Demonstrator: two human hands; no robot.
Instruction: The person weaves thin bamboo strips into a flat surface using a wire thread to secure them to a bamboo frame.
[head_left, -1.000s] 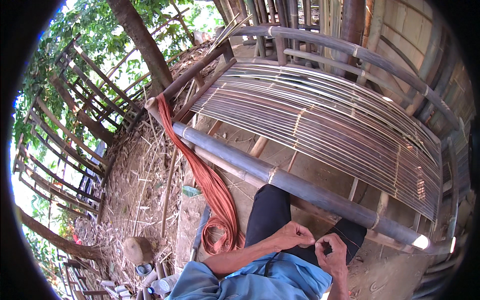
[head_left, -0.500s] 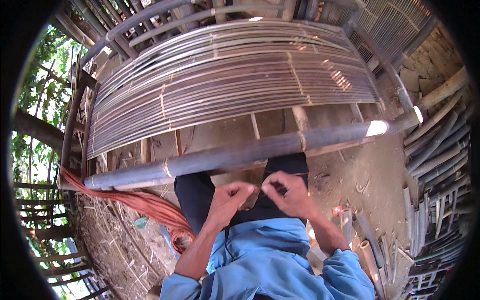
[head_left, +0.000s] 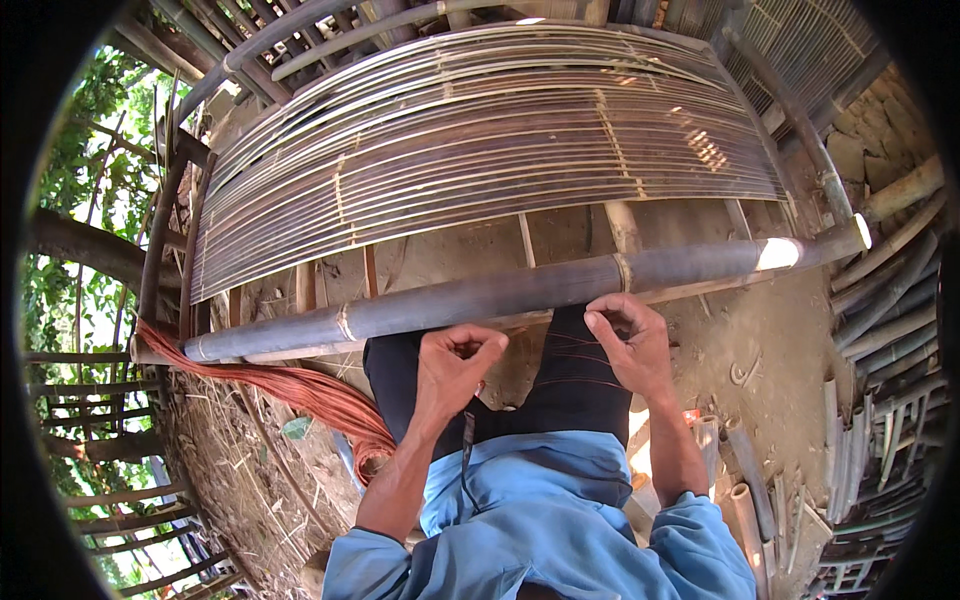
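My left hand (head_left: 452,372) is closed over my left thigh, fingers curled and thumb pressed to the forefinger; whatever it pinches is too small to make out. My right hand (head_left: 636,348) is higher, over the right thigh by the bamboo pole (head_left: 480,296), thumb and fingers closed in a pinch. Fine reddish thread (head_left: 582,381) crosses my dark trousers beside the right hand, seemingly from its fingers. To the left, a thick hank of red-brown thread (head_left: 290,380) runs from the pole's left end down beside my left leg.
Beyond the pole lies a slatted bamboo platform (head_left: 480,150) in a bamboo frame. Cut bamboo pieces (head_left: 748,520) lie on the ground by my right arm, with stacked poles (head_left: 885,340) farther right. A bamboo fence (head_left: 110,450) stands at the left.
My hands have moved apart from close together: the right one went right and away from me, the left slightly away. The view has shifted a little.
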